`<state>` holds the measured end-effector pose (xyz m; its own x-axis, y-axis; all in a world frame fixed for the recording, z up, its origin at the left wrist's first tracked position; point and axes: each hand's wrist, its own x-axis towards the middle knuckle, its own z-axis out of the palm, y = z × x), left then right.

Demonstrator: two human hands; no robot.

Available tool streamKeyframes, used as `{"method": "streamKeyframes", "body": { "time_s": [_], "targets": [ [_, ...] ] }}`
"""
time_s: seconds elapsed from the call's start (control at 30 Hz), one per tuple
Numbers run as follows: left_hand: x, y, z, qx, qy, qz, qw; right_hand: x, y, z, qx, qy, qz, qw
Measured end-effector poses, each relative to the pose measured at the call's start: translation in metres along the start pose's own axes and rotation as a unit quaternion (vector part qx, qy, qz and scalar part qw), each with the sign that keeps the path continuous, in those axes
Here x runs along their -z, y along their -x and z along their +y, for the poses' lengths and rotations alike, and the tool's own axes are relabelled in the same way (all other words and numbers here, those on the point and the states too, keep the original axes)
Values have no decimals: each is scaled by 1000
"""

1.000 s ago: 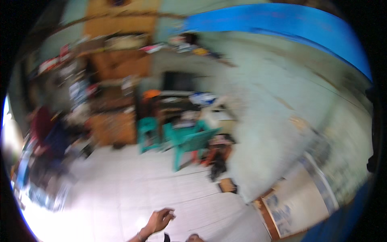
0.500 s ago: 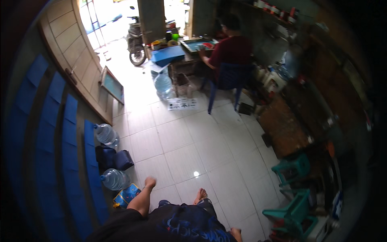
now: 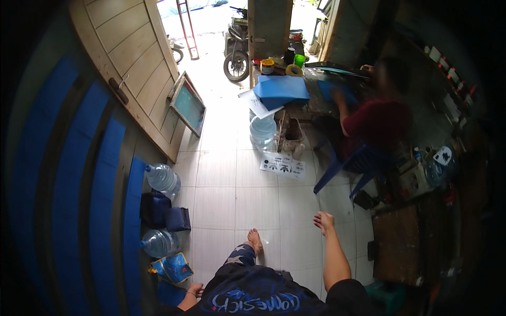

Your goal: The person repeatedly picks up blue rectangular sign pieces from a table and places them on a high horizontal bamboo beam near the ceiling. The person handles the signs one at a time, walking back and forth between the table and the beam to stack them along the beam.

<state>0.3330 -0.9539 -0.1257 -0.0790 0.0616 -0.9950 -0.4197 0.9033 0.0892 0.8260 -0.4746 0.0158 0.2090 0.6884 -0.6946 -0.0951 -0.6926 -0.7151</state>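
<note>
My right hand (image 3: 324, 221) is out in front over the tiled floor, empty, its fingers loosely bent and apart. Low at my left side hangs my left hand (image 3: 195, 289), with nothing visible in it and its fingers loosely bent. Nearest to it is a blue and yellow packet (image 3: 175, 267) on the floor. Just beyond that lies a clear water jug (image 3: 160, 243). Both hands are apart from everything around them. My bare foot (image 3: 255, 241) is stepping forward on the white tiles (image 3: 213, 205).
Blue sheets (image 3: 105, 179) hang in rows at left. Another jug (image 3: 164, 180) and a dark bag (image 3: 177, 218) lie below. A framed screen (image 3: 191, 105) leans by the wooden door (image 3: 132, 58). A person (image 3: 377, 124) sits on a blue chair (image 3: 363, 163) at a table with blue sheets (image 3: 282, 89).
My view has moved forward and turned left. My right hand has swung ahead while the left swung back. The seated person's hand is now on a blue sheet, and the screen frame has been raised.
</note>
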Motion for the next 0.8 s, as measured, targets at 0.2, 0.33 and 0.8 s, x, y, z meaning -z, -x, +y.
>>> {"method": "streamKeyframes", "body": {
  "time_s": [0.2, 0.33, 0.8],
  "targets": [
    [-75, 70, 228, -194, 2, 81, 978, -169, -119, -92, -61, -111, -193, 973],
    [-96, 137, 369, -347, 51, 117, 929, -266, -221, -185, -73, -132, -191, 970],
    [-280, 139, 687, -320, -120, -4, 940, -422, -465, -390, -38, -196, 72, 977]
  ]
}}
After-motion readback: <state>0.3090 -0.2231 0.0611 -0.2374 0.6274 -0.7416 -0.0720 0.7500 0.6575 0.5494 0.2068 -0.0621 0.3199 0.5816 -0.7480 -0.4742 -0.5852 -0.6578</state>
